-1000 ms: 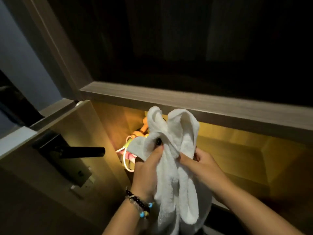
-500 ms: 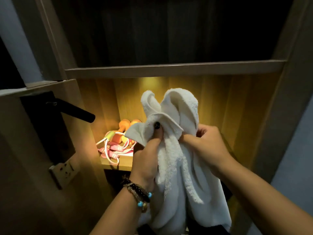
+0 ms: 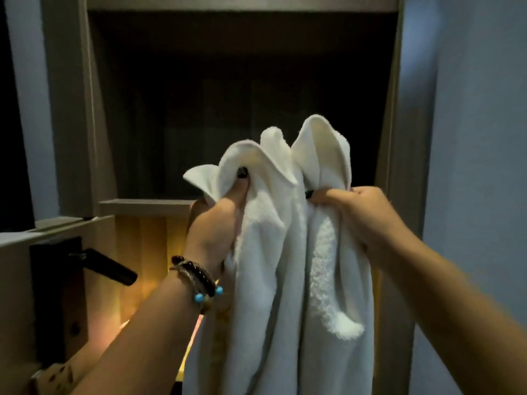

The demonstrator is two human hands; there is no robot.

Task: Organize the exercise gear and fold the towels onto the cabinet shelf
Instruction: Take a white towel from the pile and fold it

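A white terry towel (image 3: 273, 280) hangs bunched in front of me, its top edge standing up in loose peaks. My left hand (image 3: 214, 223), with a beaded bracelet at the wrist, grips the towel's upper left part, thumb pressed into the cloth. My right hand (image 3: 359, 218) grips the upper right part, fingers curled round a fold. Both hands are held before the dark upper compartment of the cabinet (image 3: 228, 95). The shelf board (image 3: 145, 205) runs just left of my left hand. The exercise gear on the lit lower shelf is hidden behind my arm and the towel.
An open door (image 3: 20, 280) with a black lever handle (image 3: 111, 269) stands at the left. Warm light glows from the lower compartment (image 3: 148, 266). The cabinet's right post (image 3: 399, 124) meets a pale wall (image 3: 479, 138).
The view has tilted up from the lit lower shelf to the dark upper compartment. Both hands have risen with the towel and moved slightly apart; the exercise gear is out of sight.
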